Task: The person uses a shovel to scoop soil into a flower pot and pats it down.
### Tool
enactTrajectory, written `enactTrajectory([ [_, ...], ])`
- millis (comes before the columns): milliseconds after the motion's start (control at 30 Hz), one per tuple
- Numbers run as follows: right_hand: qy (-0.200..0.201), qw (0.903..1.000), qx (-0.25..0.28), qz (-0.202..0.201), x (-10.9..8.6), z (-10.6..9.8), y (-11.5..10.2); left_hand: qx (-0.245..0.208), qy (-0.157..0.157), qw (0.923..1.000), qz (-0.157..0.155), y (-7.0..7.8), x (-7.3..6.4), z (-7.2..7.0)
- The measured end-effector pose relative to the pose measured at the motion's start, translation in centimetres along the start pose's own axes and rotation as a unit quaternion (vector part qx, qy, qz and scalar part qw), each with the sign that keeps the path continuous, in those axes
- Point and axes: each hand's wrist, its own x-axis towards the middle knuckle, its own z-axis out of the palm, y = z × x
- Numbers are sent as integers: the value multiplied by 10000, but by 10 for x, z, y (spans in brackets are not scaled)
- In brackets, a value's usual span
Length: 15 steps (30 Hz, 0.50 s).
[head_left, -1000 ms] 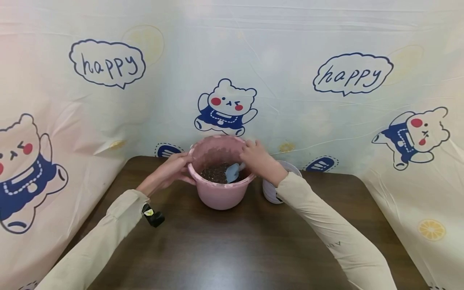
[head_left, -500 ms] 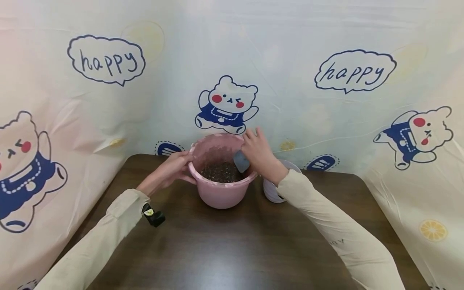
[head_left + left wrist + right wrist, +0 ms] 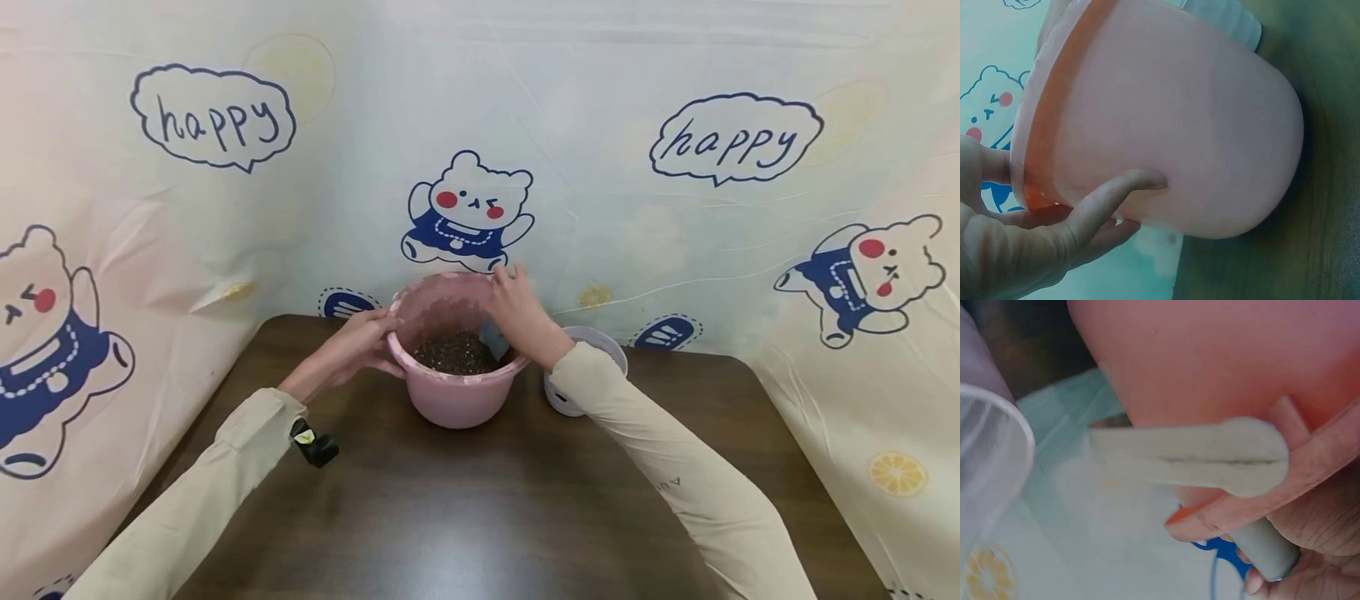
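A pink plastic tub stands at the back of the table, with dark soil inside. My left hand grips its left rim; in the left wrist view one finger lies along the outer wall. Over the right rim, my right hand holds a small blue-grey trowel, whose blade is down by the inner right wall, partly hidden by the hand. The trowel's grey handle shows between the fingers in the right wrist view.
A whitish ridged pot stands just right of the tub, partly behind the right sleeve. The dark wooden table reaches toward me. A printed cloth hangs close behind. A pale, round-ended bar crosses the right wrist view.
The trowel blade has tipped up from the soil and moved right, then slightly down along the inner wall. My right hand rose, then shifted slightly left. The left hand keeps its grip.
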Motion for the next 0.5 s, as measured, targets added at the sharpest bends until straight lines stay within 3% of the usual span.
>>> enactTrajectory([
  [333,493,9944,931,-119,3,14,7,-80,-86,9998,149,0,1,-3],
  [500,450,9857,1608,-222,-2,22,8,-118,-112,9997,158,-1,3,0],
])
